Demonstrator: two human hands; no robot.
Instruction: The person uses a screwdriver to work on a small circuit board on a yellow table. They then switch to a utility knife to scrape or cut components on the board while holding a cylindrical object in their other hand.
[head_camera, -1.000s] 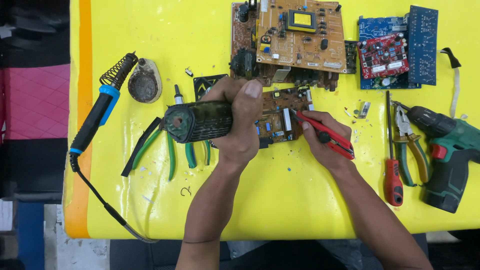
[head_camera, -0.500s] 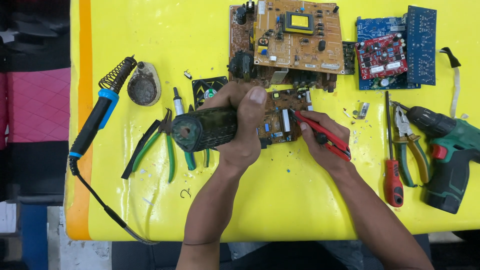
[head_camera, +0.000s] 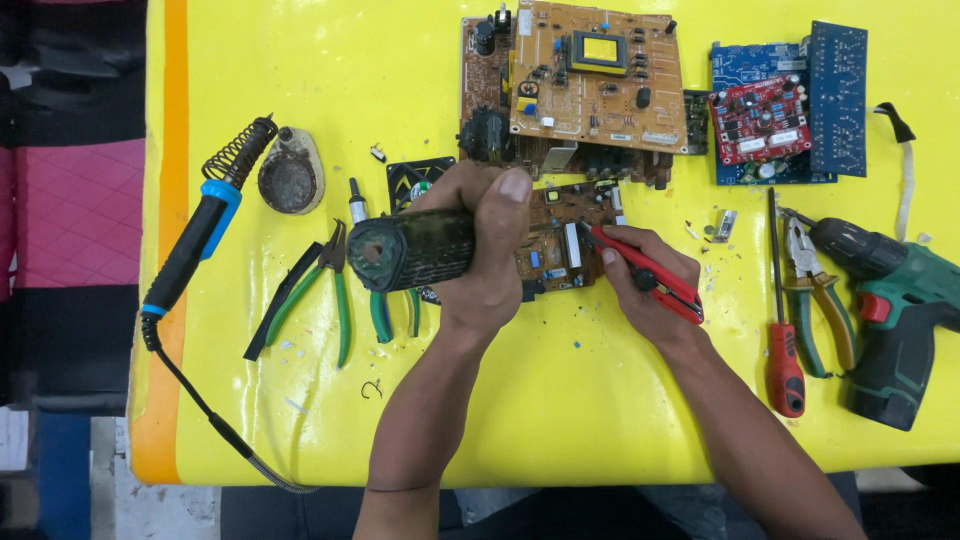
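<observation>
My left hand (head_camera: 492, 250) is wrapped around a dark green cylindrical tool (head_camera: 410, 250) that lies sideways over the table, its round end facing left. Just to its right my right hand (head_camera: 645, 285) grips red-handled cutters (head_camera: 645, 272), whose tip touches a small brown circuit board (head_camera: 560, 240) lying between both hands. The left hand hides part of that board.
On the yellow table (head_camera: 560, 420) lie a blue-handled soldering iron (head_camera: 195, 245) in a coil stand, a round dirty sponge tray (head_camera: 288, 180), green-handled pliers (head_camera: 330, 290), a large brown board (head_camera: 595, 80), blue and red boards (head_camera: 780, 105), a red screwdriver (head_camera: 783, 330), yellow-handled pliers (head_camera: 815, 290) and a green drill (head_camera: 900, 310).
The dark cylindrical tool in my left hand has shifted slightly and tilted. My right hand with the red cutters has stayed at the small board.
</observation>
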